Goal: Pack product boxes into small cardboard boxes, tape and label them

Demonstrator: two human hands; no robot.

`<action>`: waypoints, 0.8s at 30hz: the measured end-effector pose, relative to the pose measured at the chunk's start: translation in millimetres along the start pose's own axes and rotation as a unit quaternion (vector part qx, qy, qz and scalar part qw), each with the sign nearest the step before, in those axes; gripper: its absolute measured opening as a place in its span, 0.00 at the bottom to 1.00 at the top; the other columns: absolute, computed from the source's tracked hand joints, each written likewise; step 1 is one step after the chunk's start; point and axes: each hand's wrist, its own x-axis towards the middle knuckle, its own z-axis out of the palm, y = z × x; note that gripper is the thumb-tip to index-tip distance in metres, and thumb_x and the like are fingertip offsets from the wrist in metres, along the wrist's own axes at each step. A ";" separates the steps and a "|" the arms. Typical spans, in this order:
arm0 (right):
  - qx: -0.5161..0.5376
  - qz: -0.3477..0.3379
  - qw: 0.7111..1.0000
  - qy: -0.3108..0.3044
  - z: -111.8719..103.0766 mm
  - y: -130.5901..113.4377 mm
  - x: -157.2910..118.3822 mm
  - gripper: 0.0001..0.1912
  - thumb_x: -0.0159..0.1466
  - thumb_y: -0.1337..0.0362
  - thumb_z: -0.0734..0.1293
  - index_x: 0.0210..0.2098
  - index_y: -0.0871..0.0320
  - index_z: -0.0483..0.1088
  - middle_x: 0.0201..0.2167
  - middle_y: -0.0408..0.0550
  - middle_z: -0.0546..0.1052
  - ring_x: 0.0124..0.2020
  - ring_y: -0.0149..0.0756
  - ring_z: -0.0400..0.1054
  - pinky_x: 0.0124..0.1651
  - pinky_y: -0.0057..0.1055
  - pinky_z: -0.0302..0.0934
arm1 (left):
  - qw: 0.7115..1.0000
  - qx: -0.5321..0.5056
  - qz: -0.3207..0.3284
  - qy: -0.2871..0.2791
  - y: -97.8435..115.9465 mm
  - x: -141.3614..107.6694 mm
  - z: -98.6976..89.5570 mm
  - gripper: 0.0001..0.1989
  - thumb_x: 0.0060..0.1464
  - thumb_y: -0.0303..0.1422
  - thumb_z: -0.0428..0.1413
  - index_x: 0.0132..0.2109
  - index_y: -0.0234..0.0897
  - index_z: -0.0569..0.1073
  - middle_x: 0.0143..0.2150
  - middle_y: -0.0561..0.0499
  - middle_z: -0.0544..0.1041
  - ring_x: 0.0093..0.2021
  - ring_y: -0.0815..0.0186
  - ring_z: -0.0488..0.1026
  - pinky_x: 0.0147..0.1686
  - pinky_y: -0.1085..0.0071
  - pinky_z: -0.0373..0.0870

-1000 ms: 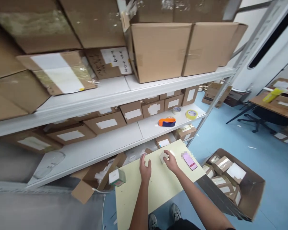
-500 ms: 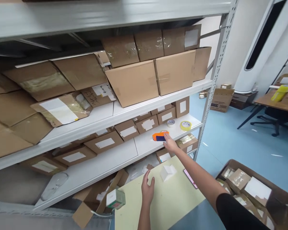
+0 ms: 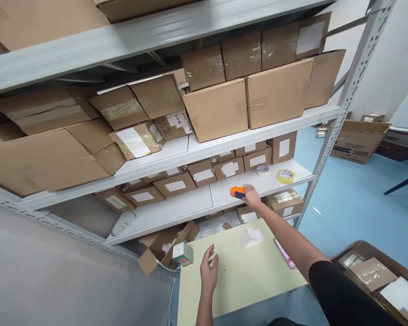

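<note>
My right hand reaches out to the middle shelf, its fingers closed on an orange and dark blue tape dispenser. A tape roll shows partly behind that hand. Farther right on the same shelf lie a white tape roll and a yellow-rimmed tape roll. My left hand hangs over the pale yellow table with fingers apart, holding nothing. A white folded piece stands on the table between my two arms.
A green and white box sits at the table's left corner, beside an open carton. A pink-edged flat item lies near my right forearm. Labelled cardboard boxes line the shelves. A large carton of packages stands right.
The view has swung left, so the shelf and table appear farther right. My right hand now wraps more closely round the tape dispenser. My left hand stays open over the table.
</note>
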 end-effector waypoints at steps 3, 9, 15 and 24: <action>0.019 -0.026 0.998 -0.051 12.9 -19.1 -33.3 0.22 0.61 0.62 0.71 0.54 0.61 0.72 0.51 0.65 0.79 0.56 0.59 0.70 0.63 0.48 0.56 | 1.000 -0.005 -0.005 0.002 -1.1 -2.8 -1.6 0.27 0.55 0.50 0.59 0.58 0.44 0.76 0.60 0.40 0.78 0.56 0.52 0.78 0.51 0.58 0.78; 0.046 -0.082 0.987 -0.133 44.8 -46.9 -117.8 0.24 0.64 0.58 0.69 0.58 0.58 0.68 0.45 0.60 0.80 0.51 0.57 0.72 0.60 0.49 0.60 | 1.000 -0.003 -0.015 -0.008 2.5 -7.4 -0.5 0.30 0.56 0.53 0.59 0.60 0.41 0.76 0.58 0.38 0.79 0.53 0.54 0.79 0.48 0.61 0.78; 0.026 -0.065 0.984 -0.162 77.8 -25.3 -216.3 0.24 0.67 0.61 0.63 0.61 0.61 0.65 0.53 0.65 0.77 0.55 0.58 0.69 0.62 0.54 0.58 | 0.999 -0.002 -0.038 -0.033 -5.6 -17.1 4.9 0.28 0.57 0.49 0.59 0.61 0.39 0.75 0.58 0.38 0.79 0.49 0.57 0.80 0.48 0.62 0.77; -0.027 0.080 0.977 -0.196 100.7 58.6 -318.5 0.24 0.61 0.72 0.62 0.57 0.66 0.68 0.53 0.64 0.78 0.57 0.56 0.69 0.62 0.47 0.59 | 0.996 -0.008 -0.065 -0.063 -25.4 -39.6 11.7 0.25 0.58 0.44 0.60 0.59 0.39 0.75 0.56 0.39 0.80 0.47 0.60 0.80 0.47 0.64 0.76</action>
